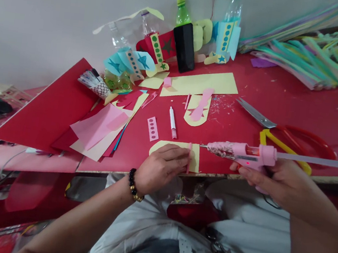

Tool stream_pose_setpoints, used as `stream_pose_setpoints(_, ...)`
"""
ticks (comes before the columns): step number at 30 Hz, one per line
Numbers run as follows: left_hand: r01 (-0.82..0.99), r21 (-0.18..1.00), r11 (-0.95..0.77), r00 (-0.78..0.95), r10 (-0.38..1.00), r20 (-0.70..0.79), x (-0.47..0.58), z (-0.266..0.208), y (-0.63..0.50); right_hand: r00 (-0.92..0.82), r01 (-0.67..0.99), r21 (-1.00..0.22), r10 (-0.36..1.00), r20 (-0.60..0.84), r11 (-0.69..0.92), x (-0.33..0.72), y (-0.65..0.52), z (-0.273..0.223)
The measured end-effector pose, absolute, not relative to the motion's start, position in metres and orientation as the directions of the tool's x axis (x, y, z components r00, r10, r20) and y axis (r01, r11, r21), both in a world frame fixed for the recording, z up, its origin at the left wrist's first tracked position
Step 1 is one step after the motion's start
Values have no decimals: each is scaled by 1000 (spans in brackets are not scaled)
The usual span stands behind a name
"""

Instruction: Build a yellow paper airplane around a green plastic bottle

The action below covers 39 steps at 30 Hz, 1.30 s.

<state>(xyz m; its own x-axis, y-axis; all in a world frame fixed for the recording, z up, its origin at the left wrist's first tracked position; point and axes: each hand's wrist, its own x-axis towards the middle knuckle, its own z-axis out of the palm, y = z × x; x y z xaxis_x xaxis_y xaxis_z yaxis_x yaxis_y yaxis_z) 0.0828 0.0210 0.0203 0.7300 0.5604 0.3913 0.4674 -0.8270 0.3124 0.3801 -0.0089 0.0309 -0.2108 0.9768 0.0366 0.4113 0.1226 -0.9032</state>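
Observation:
My right hand (273,178) grips a pink hot glue gun (245,154), its nozzle pointing left and a long clear glue stick trailing from its back. The nozzle tip is near the right end of a pale yellow paper piece (195,158) with a rounded left end, at the table's front edge. Over that piece my left hand (164,163) lies with its fingers together, holding a thin pink strip (190,146) crosswise at the fingertips. The thumb is hidden. Just beyond lie a white pen (172,123) and a small pink card with dark dots (152,129).
Large scissors (259,115) with red and yellow handles lie behind the glue gun. Pink and yellow paper sheets (95,127) lie left, near a pen cup (100,87). Decorated plastic bottles (183,13) and a phone (184,48) stand at the back; fuzzy stems (312,62) are piled right.

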Motion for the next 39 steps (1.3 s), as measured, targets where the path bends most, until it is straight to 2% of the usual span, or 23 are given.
stream_pose_setpoints(4, 458, 327, -827, 728, 560, 396, 83, 19, 21, -262, 465, -869, 964, 45, 168, 380, -8, 31)
stream_pose_setpoints(12, 455, 321, -831, 724, 555, 409, 83, 17, 21, -182, 649, -751, 983, -4, 117, 376, -9, 29)
stream_pose_setpoints(19, 461, 280, -842, 725, 540, 428, 84, 18, 21, -183, 648, -751, 983, 10, 128, 374, -6, 33)
stream_pose_setpoints(27, 458, 262, -850, 725, 527, 443, 85, 19, 21, -198, 677, -708, 976, 89, 202, 366, -5, 41)
stream_pose_setpoints(39, 459, 280, -843, 725, 537, 430, 84, 17, 21, -180, 667, -735, 984, -4, 119, 373, -8, 33)
